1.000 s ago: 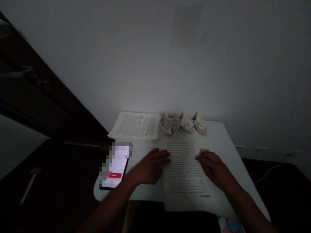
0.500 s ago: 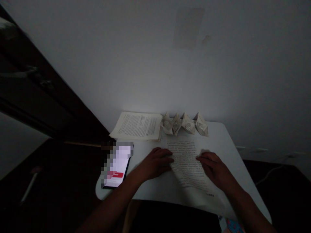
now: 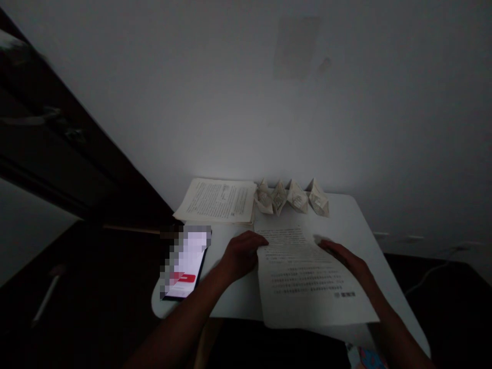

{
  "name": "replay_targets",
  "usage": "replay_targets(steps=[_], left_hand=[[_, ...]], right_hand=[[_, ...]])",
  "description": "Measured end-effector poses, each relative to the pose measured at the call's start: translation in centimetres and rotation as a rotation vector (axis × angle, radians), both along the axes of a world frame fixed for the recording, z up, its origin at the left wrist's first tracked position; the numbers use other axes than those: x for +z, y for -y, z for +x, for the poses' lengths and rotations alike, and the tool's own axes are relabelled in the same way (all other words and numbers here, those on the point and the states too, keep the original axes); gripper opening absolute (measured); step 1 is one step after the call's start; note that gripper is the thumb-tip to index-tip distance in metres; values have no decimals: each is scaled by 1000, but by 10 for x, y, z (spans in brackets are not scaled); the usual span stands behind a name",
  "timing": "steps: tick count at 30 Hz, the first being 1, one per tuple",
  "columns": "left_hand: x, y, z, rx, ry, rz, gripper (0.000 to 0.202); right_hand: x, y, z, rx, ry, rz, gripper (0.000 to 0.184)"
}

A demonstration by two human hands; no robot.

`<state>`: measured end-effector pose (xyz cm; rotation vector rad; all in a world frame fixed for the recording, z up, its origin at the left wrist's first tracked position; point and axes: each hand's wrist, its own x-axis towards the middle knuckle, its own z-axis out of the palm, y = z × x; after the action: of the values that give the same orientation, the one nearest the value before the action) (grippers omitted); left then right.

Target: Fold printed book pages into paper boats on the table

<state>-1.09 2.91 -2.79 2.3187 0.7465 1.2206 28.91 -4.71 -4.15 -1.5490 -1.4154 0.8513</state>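
In the head view a printed sheet of paper (image 3: 303,287) lies between my hands, its near part bowed up off the table. My left hand (image 3: 244,253) is closed at the sheet's left edge, fingers bent and the tips on the paper. On the opposite edge, my right hand (image 3: 344,259) has its fingers together along the paper, the thumb side partly hidden. Beyond the sheet stand several folded paper boats (image 3: 298,197) in a row, made from printed pages.
A stack of printed pages (image 3: 217,200) lies at the back left of the white table (image 3: 230,302), against the wall. A phone (image 3: 188,261) with a lit, partly blurred screen rests by the left edge. A dark door (image 3: 57,133) stands at the left.
The sheet's near part has risen and bowed up, where it lay flatter before. My left hand has shifted slightly left and curled more; my right hand has turned edge-on and moved slightly right.
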Motion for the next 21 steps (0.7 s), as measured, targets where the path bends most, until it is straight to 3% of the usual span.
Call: replay_targets(steps=[2,5,6,9,12,16,18,21], left_hand=[[4,2,-1,-1,62,-51,19],[7,9,2,-63,80,-63,18],[7,13,4,-92,65,-55,19],[3,28,13,-168,15,-11,25],[0,43,22,-194,-14,88,27],[4,52,28,-242,-110,117,20],[10,52,26,-278,-131,87,17],[22,49,18,-369,-65,16,30]], right_hand=[[1,5,-8,-92,-191,-62,48],[3,11,-33,-78,-507,-50,66],[4,12,-44,-55,-561,-55,65],[11,13,-77,16,-1024,-57,54],[17,10,-99,-34,-1264,-86,49],[16,8,-104,-154,-1338,-162,48],[14,6,-100,-183,-1283,-189,45],[13,3,-89,-187,-1143,-200,41]])
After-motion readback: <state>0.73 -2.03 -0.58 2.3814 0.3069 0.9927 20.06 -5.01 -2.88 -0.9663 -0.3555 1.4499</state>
